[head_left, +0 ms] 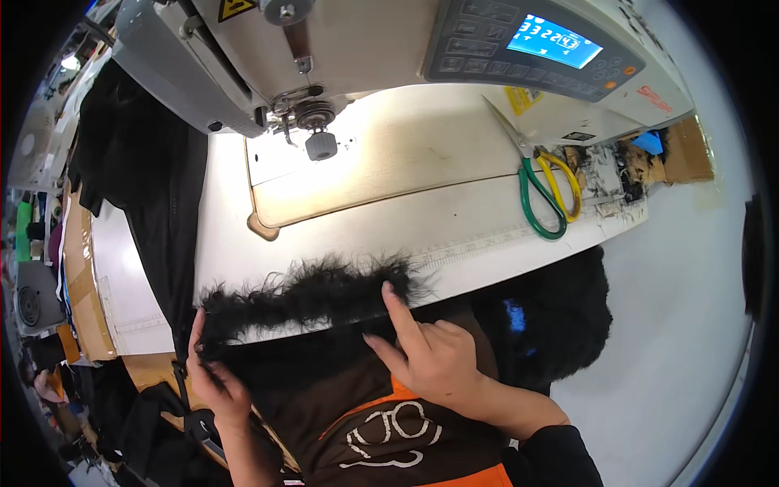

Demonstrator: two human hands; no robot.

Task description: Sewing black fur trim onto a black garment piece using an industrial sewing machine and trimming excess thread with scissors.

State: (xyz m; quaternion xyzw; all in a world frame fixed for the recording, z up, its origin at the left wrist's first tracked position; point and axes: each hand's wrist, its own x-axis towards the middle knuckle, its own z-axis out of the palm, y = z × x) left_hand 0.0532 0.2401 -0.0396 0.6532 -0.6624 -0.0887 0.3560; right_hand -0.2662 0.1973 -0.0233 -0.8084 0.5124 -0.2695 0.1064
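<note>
A black fur strip (300, 296) lies along the front edge of the white sewing table (446, 203). My left hand (215, 390) grips its left end, index finger along the side and thumb below. My right hand (430, 365) has the index fingertip on the strip's right end, thumb held apart and other fingers curled, holding nothing. Scissors (542, 195) with green and yellow handles rest on the right of the table, below the sewing machine's control panel (462, 45).
The sewing machine head (211, 57) overhangs the back of the table. Black fabric (138, 138) drapes at the left. A black furry piece (560, 325) sits below the table's right edge. Clutter and a cardboard flap (686, 150) are at the back right.
</note>
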